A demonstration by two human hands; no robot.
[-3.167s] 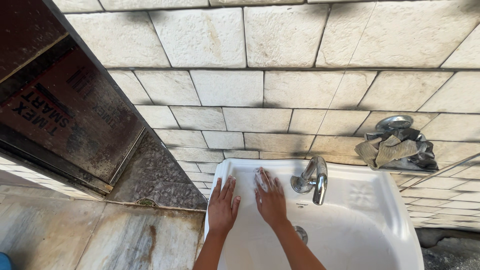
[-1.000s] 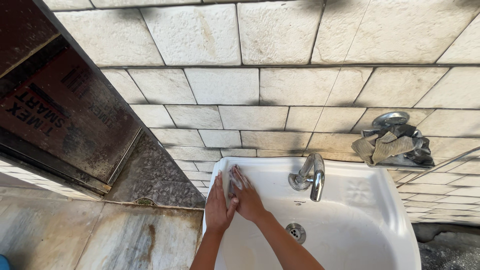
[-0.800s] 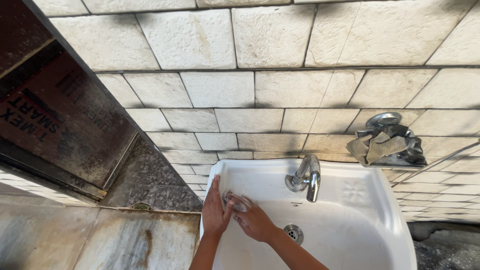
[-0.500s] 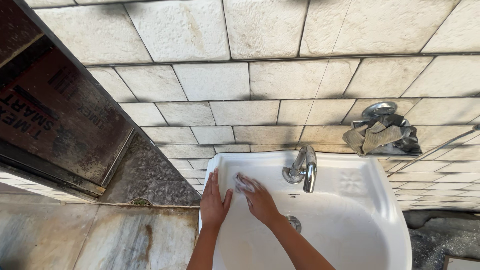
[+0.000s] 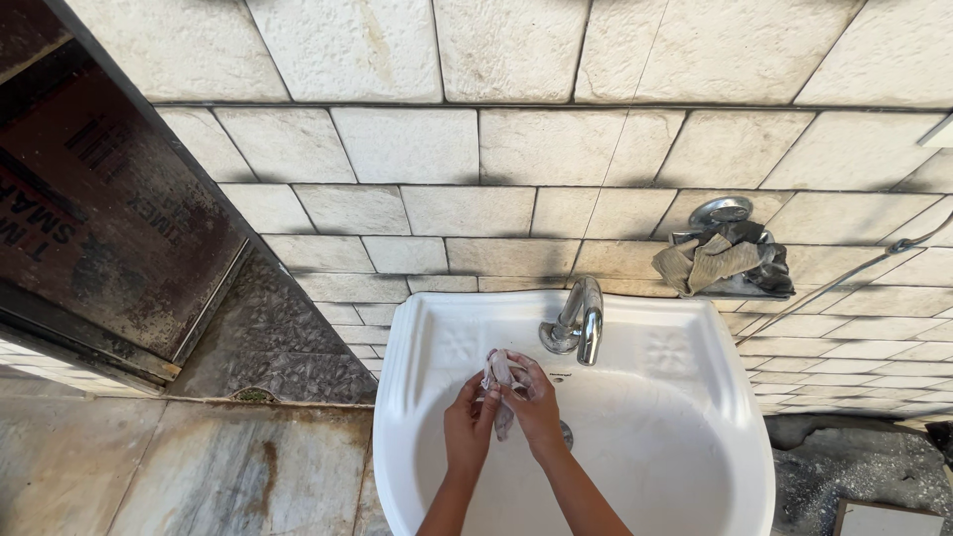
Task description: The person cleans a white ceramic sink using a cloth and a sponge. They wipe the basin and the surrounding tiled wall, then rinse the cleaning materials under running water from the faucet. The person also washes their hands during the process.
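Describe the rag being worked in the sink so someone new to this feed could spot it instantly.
Find the white wall-mounted basin under the stone-tile wall, then the chrome tap at its back rim. Just in front of the tap, the left hand and right hand pinch a small pale, wet, soapy cloth. Unlike the dry grey-tan rags bunched on the wall holder at right, it hangs over the bowl.

The white ceramic washbasin [image 5: 417,328] is cut off by the bottom edge, so its front rim is out of view. The round metal drain [image 5: 566,434] is mostly hidden behind the right hand [image 5: 537,408]. The small pale wet cloth [image 5: 499,375] is partly covered by fingers [image 5: 475,393] of both hands. Both forearms leave the picture at the bottom edge.
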